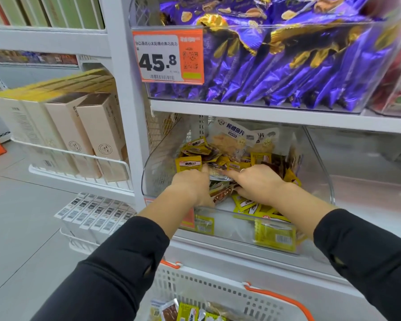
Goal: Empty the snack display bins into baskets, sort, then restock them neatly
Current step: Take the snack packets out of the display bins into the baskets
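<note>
A clear plastic display bin (320, 163) on the lower shelf holds a heap of small yellow snack packets (188, 163) and larger white fish-slice packs (232, 133) at its back. Both my hands reach into it. My left hand (191, 185) is curled around a bunch of packets at the heap's left side. My right hand (256, 181) is closed over packets in the middle, its fingers buried among them. Below, at the frame's bottom edge, a white basket with orange handles (218, 290) holds several snack packets (188, 312).
Above, another clear bin (368, 72) is packed with purple and gold packets behind an orange price tag (168, 55) reading 45.8. To the left, wire shelves carry beige boxes (83, 133) and white barcoded boxes (95, 214). Grey floor lies at the left.
</note>
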Available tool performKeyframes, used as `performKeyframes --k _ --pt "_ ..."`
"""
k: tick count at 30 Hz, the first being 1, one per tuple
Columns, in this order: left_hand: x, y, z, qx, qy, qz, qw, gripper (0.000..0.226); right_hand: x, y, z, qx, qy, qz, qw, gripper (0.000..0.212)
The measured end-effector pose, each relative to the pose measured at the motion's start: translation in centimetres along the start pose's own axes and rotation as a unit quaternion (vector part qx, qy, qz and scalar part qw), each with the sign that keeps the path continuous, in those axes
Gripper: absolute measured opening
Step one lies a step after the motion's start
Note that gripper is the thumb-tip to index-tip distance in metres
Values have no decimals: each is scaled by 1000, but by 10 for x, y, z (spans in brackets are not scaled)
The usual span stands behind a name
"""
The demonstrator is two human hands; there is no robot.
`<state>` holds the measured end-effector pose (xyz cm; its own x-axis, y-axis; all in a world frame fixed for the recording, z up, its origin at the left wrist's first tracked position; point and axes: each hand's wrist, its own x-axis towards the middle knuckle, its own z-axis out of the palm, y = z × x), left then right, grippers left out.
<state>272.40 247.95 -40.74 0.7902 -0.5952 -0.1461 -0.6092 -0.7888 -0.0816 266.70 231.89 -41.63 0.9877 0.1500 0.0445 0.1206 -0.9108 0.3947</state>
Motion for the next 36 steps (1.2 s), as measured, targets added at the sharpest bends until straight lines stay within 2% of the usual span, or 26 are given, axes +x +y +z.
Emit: performKeyframes --k 2,4,6,8,12,15,18,20,22,25,27,30,33,35,36 --pt "-4 0 -3 10 50 5 999 97 -5 8 -2 -7 12 10 1000 49" --pt "-7 -2 -7 15 114 12 993 69 -9 19 -5 -2 21 37 999 45" --pt "-8 -8 -9 -17 142 11 990 43 -12 27 -8 25 20 64 997 46" --pt "-7 -15 -9 -73 128 0 989 37 -12 30 -9 57 12 80 995 49" --pt "2 -12 1 -155 53 -4 987 27 -7 23 -2 88 -8 76 993 47" --pt "10 -13 5 -163 -7 11 987 44 -3 23 2 115 -37 77 990 51" --pt "12 -20 4 -184 -79 35 979 83 0 25 0 144 -78 67 984 60" --pt "13 -17 5 -144 -123 46 981 110 1 22 0 129 -99 52 985 67" --pt "15 -11 6 -98 -137 58 984 119 1 17 4 106 -115 36 987 80" --pt "16 -15 2 -133 -126 69 981 103 2 18 2 94 -146 24 984 94" --pt "14 -23 -1 -175 -126 73 974 92 2 20 -2 106 -145 26 983 86" --pt "12 -33 -3 -213 -94 83 969 55 1 25 -4 155 -120 37 980 66" --pt "9 -38 -7 -239 -80 64 966 52 1 30 -7 201 -115 55 971 55" --pt "9 -34 -6 -221 -74 52 971 32 1 28 -10 183 -125 55 974 55" --pt "7 -29 -6 -205 -86 45 974 30 1 24 -10 158 -132 53 977 56"
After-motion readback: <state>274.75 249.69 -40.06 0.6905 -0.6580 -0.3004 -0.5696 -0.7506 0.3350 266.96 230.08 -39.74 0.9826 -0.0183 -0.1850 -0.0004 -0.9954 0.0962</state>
